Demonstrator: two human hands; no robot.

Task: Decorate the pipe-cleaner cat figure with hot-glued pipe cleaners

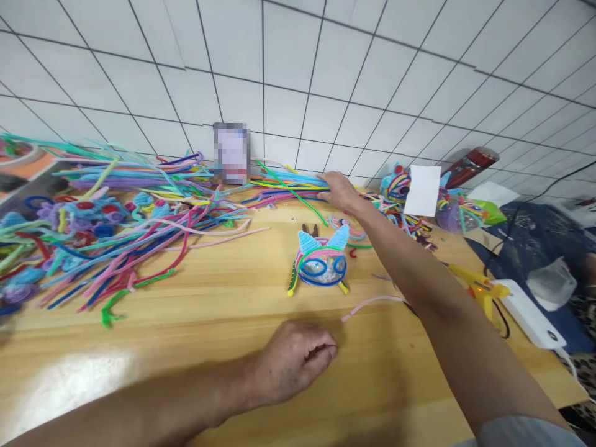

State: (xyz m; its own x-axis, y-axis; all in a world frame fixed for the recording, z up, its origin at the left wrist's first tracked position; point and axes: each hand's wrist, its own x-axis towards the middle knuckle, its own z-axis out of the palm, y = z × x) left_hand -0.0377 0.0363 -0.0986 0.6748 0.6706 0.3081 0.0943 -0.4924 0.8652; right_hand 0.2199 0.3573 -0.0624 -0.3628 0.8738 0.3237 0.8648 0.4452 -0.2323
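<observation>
My left hand (298,361) is closed in a loose fist over the near part of the table; the inside of its fingers is hidden. At the back, by the wall, my right hand (342,191) has its fingers around the right end of a bundle of colourful pipe cleaners (284,181). Between the hands stands a small pipe-cleaner cat head (321,267) with light blue ears, blue rings like glasses and a clear, shiny middle. Under my right forearm lies a pale pink pipe cleaner (372,302).
Piles of pipe cleaners (153,230) and finished fuzzy pieces (86,214) cover the left side. A phone-like panel (231,152) leans on the tiled wall. To the right are a yellow glue gun (482,288), a white power bank (531,316) with a cable, and a white card (423,189).
</observation>
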